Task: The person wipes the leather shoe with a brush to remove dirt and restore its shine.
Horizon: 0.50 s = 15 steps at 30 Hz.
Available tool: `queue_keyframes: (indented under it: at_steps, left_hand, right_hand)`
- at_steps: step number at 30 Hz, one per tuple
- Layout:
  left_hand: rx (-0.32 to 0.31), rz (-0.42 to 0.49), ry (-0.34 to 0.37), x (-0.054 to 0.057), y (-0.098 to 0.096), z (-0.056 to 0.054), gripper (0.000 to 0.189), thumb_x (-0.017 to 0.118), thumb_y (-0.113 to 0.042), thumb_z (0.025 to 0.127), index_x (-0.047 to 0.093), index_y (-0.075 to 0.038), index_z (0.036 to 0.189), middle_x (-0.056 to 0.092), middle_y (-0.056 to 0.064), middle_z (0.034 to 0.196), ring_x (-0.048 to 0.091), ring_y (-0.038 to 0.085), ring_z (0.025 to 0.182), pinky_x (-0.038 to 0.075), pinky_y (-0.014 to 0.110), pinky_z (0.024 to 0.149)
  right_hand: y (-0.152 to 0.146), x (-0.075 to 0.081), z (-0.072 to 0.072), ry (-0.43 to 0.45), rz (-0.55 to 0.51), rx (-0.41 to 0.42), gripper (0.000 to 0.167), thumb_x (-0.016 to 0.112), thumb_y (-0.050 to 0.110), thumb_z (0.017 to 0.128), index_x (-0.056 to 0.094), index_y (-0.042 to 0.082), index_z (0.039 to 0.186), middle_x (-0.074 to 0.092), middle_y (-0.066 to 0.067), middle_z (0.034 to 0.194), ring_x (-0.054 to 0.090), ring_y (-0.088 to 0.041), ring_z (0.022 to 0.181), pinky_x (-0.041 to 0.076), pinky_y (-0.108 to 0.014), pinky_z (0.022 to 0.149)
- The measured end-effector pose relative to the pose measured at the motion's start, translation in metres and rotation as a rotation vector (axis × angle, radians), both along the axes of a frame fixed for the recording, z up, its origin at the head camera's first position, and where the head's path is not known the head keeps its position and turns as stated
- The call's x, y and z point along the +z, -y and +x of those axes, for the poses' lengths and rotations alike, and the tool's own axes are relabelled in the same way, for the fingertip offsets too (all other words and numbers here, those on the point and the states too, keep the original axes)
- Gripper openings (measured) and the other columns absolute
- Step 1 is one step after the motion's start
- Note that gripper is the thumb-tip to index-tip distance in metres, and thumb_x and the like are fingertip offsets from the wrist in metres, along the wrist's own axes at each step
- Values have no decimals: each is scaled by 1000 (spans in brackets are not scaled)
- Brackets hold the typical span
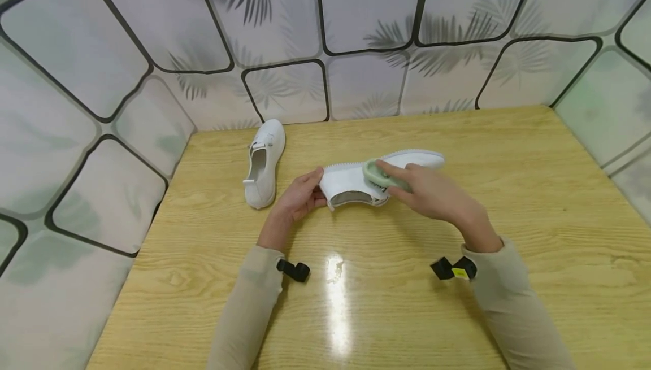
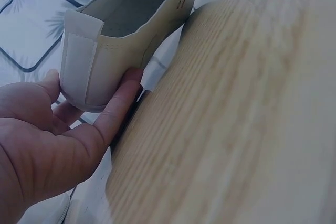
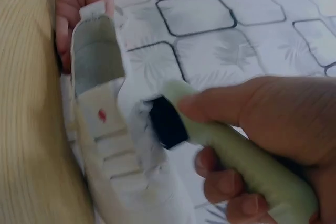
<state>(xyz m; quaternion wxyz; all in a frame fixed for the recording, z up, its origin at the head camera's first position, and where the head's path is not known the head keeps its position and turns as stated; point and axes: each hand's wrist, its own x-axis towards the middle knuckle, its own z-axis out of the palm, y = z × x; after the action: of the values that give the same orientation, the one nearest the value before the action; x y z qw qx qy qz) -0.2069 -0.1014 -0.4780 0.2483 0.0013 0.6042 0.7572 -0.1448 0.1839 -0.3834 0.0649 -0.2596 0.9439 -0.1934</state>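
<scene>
A white shoe (image 1: 346,181) lies tipped on its side above the wooden table, its opening facing the person. My left hand (image 1: 301,194) grips its heel; in the left wrist view, thumb and fingers (image 2: 119,103) stand on either side of the heel (image 2: 84,72). The right hand (image 1: 432,189) holds a pale green brush (image 1: 376,175) against the shoe's side. Seen from the right wrist, the brush handle (image 3: 247,166) lies in the curled fingers, and its dark bristles (image 3: 167,122) meet the upper near the laces.
A second white shoe (image 1: 264,164) stands upright on the wooden table (image 1: 203,279), left of the hands. Behind the table and at both sides hangs patterned cloth (image 1: 366,85). Black wrist cameras (image 1: 294,270) sit at both sleeve cuffs.
</scene>
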Motion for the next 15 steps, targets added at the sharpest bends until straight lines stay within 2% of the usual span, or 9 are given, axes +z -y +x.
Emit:
queue_keyframes:
  at_steps: [3, 5, 8, 10, 11, 13, 15]
  left_hand:
    - [3, -5, -2, 0, 0, 0, 56, 37, -36, 108, 41, 5, 145, 62, 9, 98, 65, 16, 82, 55, 27, 73]
    - [4, -8, -1, 0, 0, 0, 55, 37, -36, 108, 41, 5, 145, 62, 9, 98, 65, 16, 82, 55, 27, 72]
    - [0, -6, -1, 0, 0, -1, 55, 36, -35, 108, 40, 6, 145, 62, 8, 97, 65, 16, 82, 55, 27, 72]
    - [-5, -1, -3, 0, 0, -1, 55, 36, -35, 108, 40, 6, 145, 63, 8, 97, 65, 16, 82, 55, 27, 72]
    - [-7, 1, -5, -1, -1, -1, 55, 36, -34, 108, 40, 6, 145, 63, 8, 96, 65, 15, 82, 55, 27, 72]
    - [-2, 1, -5, -1, -1, -2, 55, 35, -35, 108, 40, 6, 145, 62, 8, 96, 65, 15, 81, 55, 27, 72]
    - [3, -7, -8, -1, -1, -2, 54, 34, -34, 109, 40, 6, 145, 62, 8, 96, 64, 15, 81, 55, 27, 71]
  right_hand:
    - [-3, -1, -3, -24, 18, -65, 58, 54, 26, 103, 32, 20, 156, 60, -17, 101, 44, -18, 60, 37, -32, 54]
    - [-4, -1, -3, -3, 12, -32, 58, 54, 29, 103, 32, 21, 156, 62, -18, 111, 47, -16, 63, 40, -32, 57]
    - [-7, 1, -5, 42, -14, 7, 57, 54, 29, 103, 33, 22, 156, 63, -16, 108, 48, -16, 65, 41, -34, 60]
    - [-11, 3, -6, 12, 0, -30, 57, 54, 27, 103, 33, 19, 156, 62, -20, 109, 51, -20, 71, 43, -37, 63]
    - [-13, 4, -6, -9, 17, -65, 58, 53, 26, 103, 32, 18, 156, 61, -21, 106, 51, -22, 71, 42, -38, 62]
    - [-15, 5, -6, -46, 49, -125, 59, 53, 26, 103, 30, 18, 157, 60, -23, 110, 52, -25, 73, 42, -39, 60]
    - [-13, 3, -7, -53, 59, -119, 59, 53, 28, 103, 30, 20, 157, 61, -23, 111, 52, -24, 72, 42, -38, 59]
